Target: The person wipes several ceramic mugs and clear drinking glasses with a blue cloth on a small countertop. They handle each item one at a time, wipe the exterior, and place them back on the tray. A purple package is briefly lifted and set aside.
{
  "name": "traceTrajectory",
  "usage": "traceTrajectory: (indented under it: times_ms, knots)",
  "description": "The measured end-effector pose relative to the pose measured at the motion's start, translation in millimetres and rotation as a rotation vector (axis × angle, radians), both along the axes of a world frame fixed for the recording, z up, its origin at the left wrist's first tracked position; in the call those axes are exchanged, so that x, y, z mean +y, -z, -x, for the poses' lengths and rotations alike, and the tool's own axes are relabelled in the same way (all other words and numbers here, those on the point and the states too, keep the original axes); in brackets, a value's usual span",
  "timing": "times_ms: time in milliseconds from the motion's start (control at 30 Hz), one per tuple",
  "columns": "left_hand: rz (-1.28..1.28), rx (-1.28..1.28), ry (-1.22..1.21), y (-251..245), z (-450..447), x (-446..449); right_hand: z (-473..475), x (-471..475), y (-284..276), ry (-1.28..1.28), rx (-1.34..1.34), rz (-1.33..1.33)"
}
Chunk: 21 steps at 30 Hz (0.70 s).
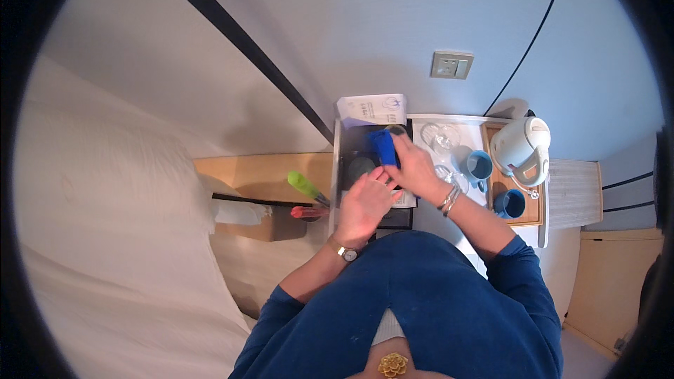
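A folded blue cloth point(384, 148) is gripped in my right hand point(418, 168) above a black tray point(403, 219) on the white tabletop. Palm up, my left hand point(368, 205) is held just below it, with its fingers slightly apart and the tips close to the cloth and the right fingers. Whether they touch the cloth cannot be told. Behind the hands, a dark round item point(362, 168) sits in the tray, partly covered. A white printed card or box point(371, 109) stands at the tray's back edge, against the wall.
Right of the hands are clear glasses point(443, 142) and a light blue mug point(478, 166). A wooden tray point(532, 216) carries a white electric kettle point(518, 145) and a dark blue mug point(509, 203). Left of the table are green-headed point(304, 184) and red-headed brushes point(308, 212) and a cardboard box point(284, 223).
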<state>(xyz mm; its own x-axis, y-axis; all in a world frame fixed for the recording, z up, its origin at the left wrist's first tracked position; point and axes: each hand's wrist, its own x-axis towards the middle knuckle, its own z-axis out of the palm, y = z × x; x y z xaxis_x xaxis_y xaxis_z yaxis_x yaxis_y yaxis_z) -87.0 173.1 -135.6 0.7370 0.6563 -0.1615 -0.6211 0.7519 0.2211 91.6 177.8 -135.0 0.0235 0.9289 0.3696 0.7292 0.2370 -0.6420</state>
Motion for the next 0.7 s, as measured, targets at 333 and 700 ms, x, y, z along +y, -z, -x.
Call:
traceTrajectory:
  times_ms: [333,700]
  knots:
    - [-0.028,0.386,0.019,-4,23,0,-41,93,30,0.141,-0.328,0.112]
    - [-0.038,0.445,0.053,0,30,-2,-34,104,41,0.166,-0.502,0.145]
